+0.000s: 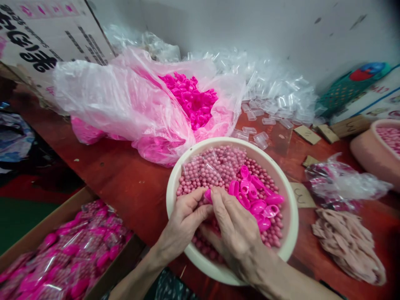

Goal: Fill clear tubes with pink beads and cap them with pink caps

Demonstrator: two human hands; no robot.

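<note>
My left hand [189, 212] and my right hand [236, 223] meet over a cream basin [292, 216] of dusty-pink beads [203, 177]. Between their pinched fingertips is a small bright pink plastic piece [208, 195]; the fingers hide most of it. Just beyond my right hand, several hollow, rounded pink plastic pieces [258, 206] lie loose on the beads. Clear plastic [211, 160] covers some beads at the far left of the basin. My right hand conceals part of the near beads.
Behind the basin, an open plastic bag [125, 96] holds pink pieces, beside a heap of clear plastic containers [278, 91]. A box [90, 225] of packed pink items stands lower left. On the right are a crumpled cloth [348, 243], clear wrapping [346, 179] and another bead container [365, 141].
</note>
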